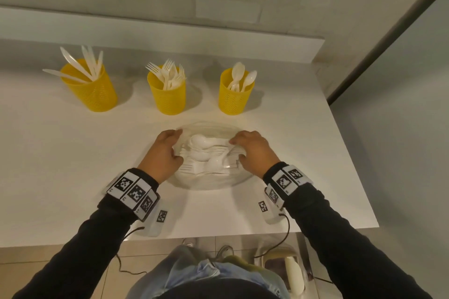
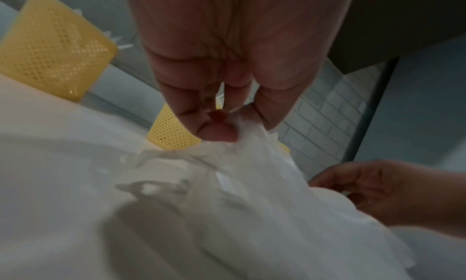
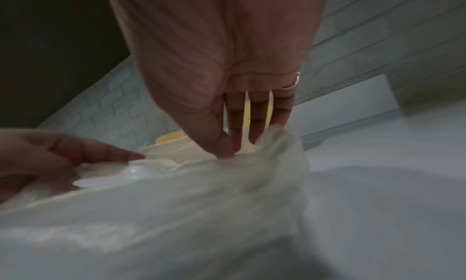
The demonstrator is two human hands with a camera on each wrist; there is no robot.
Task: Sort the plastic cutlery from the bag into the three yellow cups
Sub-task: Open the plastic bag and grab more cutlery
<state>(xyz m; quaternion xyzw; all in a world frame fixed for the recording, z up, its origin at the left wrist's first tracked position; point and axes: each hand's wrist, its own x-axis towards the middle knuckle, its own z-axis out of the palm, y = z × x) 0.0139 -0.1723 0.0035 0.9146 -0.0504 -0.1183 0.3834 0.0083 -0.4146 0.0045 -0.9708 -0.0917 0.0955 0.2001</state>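
Both hands pinch bag (image 1: 206,177) mouth: left hand (image 1: 163,150) on left edge, right hand (image 1: 255,149) on right. Pull edges apart w/ bag flat on surface (image 1: 60,165), then take cutlery (image 1: 206,150) 1 pc at a time to the cups (image 1: 167,97).

The person wears long black sleeves (image 1: 340,238) on both arms. Each wrist carries a black band (image 1: 133,192) faced with white tiles bearing black square code markings, a thin dark cable (image 1: 283,240) trailing from it. A slim ring (image 3: 292,84) sits on one right finger. Light blue jeans (image 1: 206,272) show below.
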